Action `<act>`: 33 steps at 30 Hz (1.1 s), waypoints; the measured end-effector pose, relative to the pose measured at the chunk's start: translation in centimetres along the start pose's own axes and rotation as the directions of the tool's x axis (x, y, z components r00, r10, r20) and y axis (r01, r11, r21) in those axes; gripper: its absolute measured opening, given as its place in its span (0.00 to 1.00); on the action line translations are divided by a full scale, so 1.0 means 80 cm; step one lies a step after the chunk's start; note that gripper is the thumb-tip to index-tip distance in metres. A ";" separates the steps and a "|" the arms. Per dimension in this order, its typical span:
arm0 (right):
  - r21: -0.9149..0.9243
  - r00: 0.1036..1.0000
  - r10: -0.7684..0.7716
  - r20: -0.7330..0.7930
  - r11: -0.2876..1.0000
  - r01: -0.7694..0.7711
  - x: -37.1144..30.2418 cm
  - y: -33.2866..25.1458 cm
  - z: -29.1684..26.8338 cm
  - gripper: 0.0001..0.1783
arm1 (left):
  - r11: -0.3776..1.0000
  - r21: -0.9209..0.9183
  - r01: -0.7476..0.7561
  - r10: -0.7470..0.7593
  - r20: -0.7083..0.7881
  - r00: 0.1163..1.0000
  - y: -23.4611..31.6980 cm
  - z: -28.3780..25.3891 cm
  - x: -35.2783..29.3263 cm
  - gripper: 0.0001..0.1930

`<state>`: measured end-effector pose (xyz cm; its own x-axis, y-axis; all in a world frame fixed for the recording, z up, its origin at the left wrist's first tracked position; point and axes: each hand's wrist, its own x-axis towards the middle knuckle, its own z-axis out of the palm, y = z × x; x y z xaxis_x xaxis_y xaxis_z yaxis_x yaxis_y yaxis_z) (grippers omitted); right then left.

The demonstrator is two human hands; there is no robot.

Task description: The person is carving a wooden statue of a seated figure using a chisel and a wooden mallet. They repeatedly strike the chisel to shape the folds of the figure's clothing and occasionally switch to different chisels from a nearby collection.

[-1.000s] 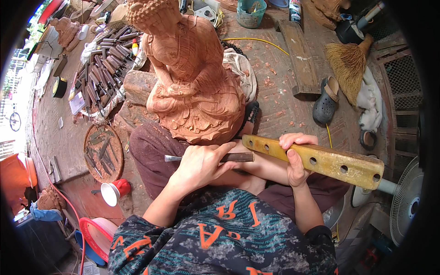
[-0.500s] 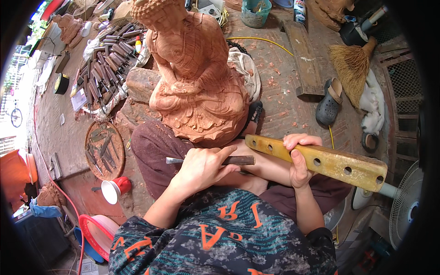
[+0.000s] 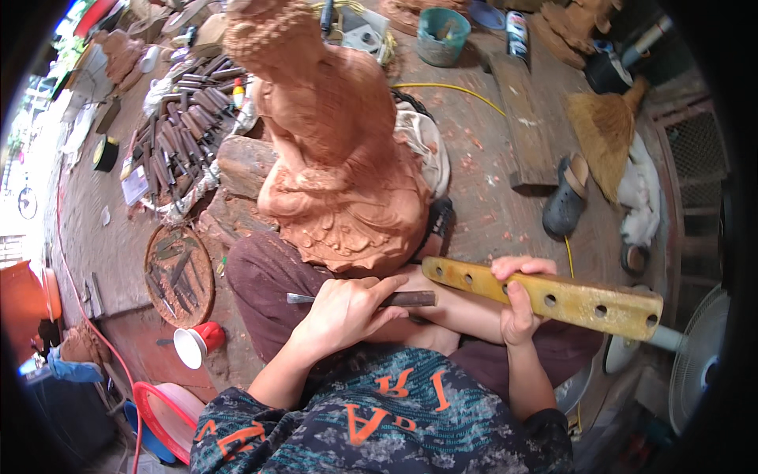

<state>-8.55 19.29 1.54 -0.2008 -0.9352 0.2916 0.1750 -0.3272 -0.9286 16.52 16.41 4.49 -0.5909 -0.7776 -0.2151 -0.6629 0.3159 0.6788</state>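
Observation:
A carving chisel (image 3: 407, 299) with a dark wooden handle lies in my left hand (image 3: 341, 316), whose fingers are closed around it; the metal blade sticks out to the left. My right hand (image 3: 517, 304) grips a long, yellowish bar (image 3: 576, 300) with a row of round holes, thumb on the near side and fingers over the far side. The bar slants down to the right, its left end close to the chisel handle but apart from it. Just beyond my hands stands a reddish carved wooden statue (image 3: 339, 182) of a seated figure, its base by my crossed legs.
Many carving tools (image 3: 178, 130) lie heaped at the far left, and a round tray (image 3: 207, 276) of blades is nearer. A red and white cup (image 3: 207, 340) lies at left. To the right are a wooden beam (image 3: 521, 126), a clog (image 3: 564, 197), a broom (image 3: 604, 146) and a fan (image 3: 703, 359).
The whole view has shifted slightly, and the statue is smeared by motion. Both hands keep their grips; the chisel and bar have hardly moved.

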 end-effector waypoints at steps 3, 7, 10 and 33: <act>0.014 0.997 0.057 -0.050 0.998 -0.057 -0.005 -0.007 -0.007 0.13 | 0.982 -0.164 -0.094 0.060 -0.204 0.977 -0.013 -0.026 -0.010 0.21; 0.145 0.968 0.203 -0.145 0.972 -0.182 0.000 -0.019 -0.021 0.14 | 0.965 -0.263 -0.003 -0.170 -0.635 0.753 -0.083 -0.115 -0.016 0.24; 0.319 0.941 0.324 -0.094 0.905 -0.280 0.008 -0.036 -0.026 0.13 | 0.884 -0.465 0.045 -0.387 -0.675 0.629 -0.189 -0.193 -0.002 0.31; 0.221 0.639 0.757 -0.136 0.652 -0.725 -0.042 0.012 0.015 0.21 | 0.668 -0.532 0.520 -0.725 -0.622 0.296 -0.474 -0.279 -0.017 0.08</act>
<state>-6.56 21.95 -0.04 -0.1268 -0.8271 -0.5475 0.4725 0.4350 -0.7665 52.74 -6.61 -5.27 0.5918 -0.7972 -0.1196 -0.5057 -0.4827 0.7150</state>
